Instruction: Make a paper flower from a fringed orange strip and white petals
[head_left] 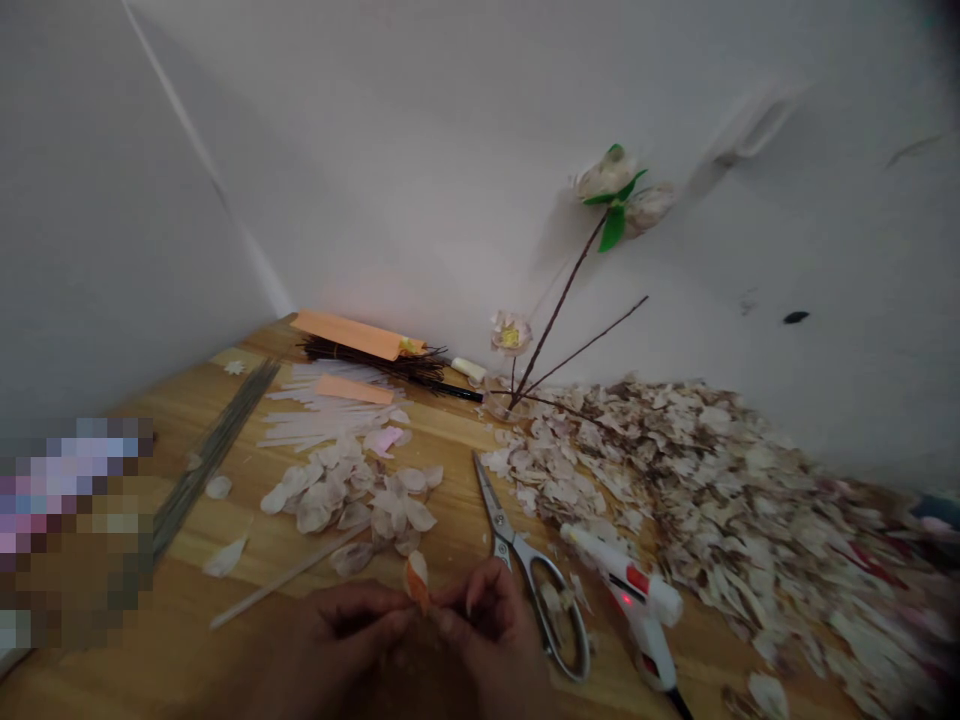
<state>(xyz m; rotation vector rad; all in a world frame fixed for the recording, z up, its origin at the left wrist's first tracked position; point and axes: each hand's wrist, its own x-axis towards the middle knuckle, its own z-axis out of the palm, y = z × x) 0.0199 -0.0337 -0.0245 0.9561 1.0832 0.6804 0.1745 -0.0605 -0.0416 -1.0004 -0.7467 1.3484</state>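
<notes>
Between my two hands, close to the table's front, a small petal with an orange strip stands upright. My left hand pinches its lower end from the left, thumb and forefinger together. From the right, my right hand pinches the same lower end, its other fingers curled. Metal scissors lie just beyond and right of my right hand, blades pointing away. A white glue gun with a lit red light rests right of them. Pale loose petals are spread in front of my hands.
Dried petals are heaped along the right side. Grey wires, white sticks, dark stems and orange paper lie on the left and back. Flower stems lean upward near the wall.
</notes>
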